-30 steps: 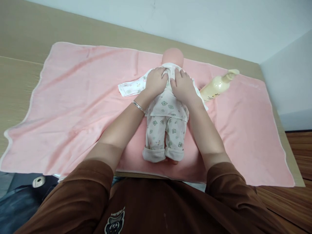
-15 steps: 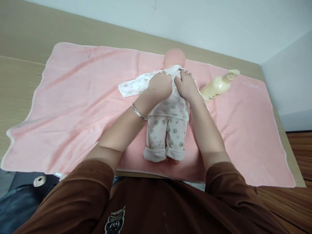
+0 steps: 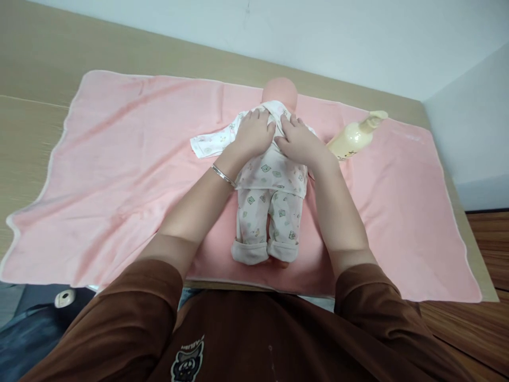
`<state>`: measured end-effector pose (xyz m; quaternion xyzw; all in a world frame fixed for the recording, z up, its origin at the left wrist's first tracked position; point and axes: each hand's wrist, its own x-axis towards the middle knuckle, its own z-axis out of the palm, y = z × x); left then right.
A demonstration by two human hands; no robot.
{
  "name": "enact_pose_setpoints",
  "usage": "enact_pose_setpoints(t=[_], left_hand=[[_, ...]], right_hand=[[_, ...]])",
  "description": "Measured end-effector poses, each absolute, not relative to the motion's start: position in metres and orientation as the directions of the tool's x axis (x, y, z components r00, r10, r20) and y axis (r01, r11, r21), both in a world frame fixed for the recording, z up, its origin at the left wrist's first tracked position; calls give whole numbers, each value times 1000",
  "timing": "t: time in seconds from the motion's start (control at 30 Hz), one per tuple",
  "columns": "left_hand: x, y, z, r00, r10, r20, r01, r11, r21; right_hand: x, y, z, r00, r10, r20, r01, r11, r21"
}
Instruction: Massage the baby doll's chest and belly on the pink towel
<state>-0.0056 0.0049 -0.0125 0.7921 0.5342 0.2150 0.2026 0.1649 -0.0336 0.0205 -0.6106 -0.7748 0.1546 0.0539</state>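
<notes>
Through the head camera, from my distant seat, I see a doll [image 3: 279, 91] lying lengthwise on a pink blanket [image 3: 119, 159], its smooth head pointing away from the person and its feet toward them. It wears a pale printed top [image 3: 274, 172] and matching trousers [image 3: 252, 215], whose cuffs are rolled up.

The person's two bare hands rest palm down on the upper part of the top, just below the doll's head. The left hand [image 3: 254, 133] lies with fingers slightly spread; the right hand [image 3: 300, 140] lies beside it, its thumb reaching toward the other thumb (I cannot tell whether either pinches any cloth). One sleeve of the top stretches out to the left, flat on the blanket.

A silvery bracelet [image 3: 223, 175] circles the left wrist. Near the right wrist is a cream pump bottle [image 3: 352, 140]; I cannot tell whether it stands or lies. The blanket covers much of a wooden table [image 3: 119, 42], which meets a pale wall [image 3: 338, 53].
</notes>
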Motion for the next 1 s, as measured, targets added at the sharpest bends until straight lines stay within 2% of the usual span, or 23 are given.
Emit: enact_pose_setpoints(t=[0.13, 0.23, 0.33, 0.4, 0.5, 0.6, 0.83, 1.0], left_hand=[[-2, -19, 2, 475, 875, 97, 756, -461, 465], [0, -25, 6, 549, 829, 104, 721, -533, 443], [-1, -15, 3, 507, 850, 145, 708, -506, 492], [-3, -4, -2, 472, 867, 160, 698, -478, 534], [-4, 7, -6, 464, 875, 140, 691, -456, 560], [-4, 5, -3, 462, 879, 115, 705, -443, 554], [-5, -32, 28, 525, 847, 88, 715, -495, 494], [-5, -29, 33, 420, 905, 68, 737, -383, 557]], right_hand=[[174, -22, 19, -177, 984, -24, 915, 155, -373], [174, -19, 15, -97, 995, -19, 931, 84, -354], [167, -28, 15, -100, 992, -78, 959, 76, -273], [160, -37, 16, -177, 982, -70, 957, 155, -245], [151, -47, 16, -283, 959, -19, 933, 271, -237], [153, -40, 14, -313, 949, -35, 922, 295, -249], [188, -1, -9, -181, 979, 93, 889, 203, -411], [185, -1, -9, -165, 986, -1, 935, 156, -320]])
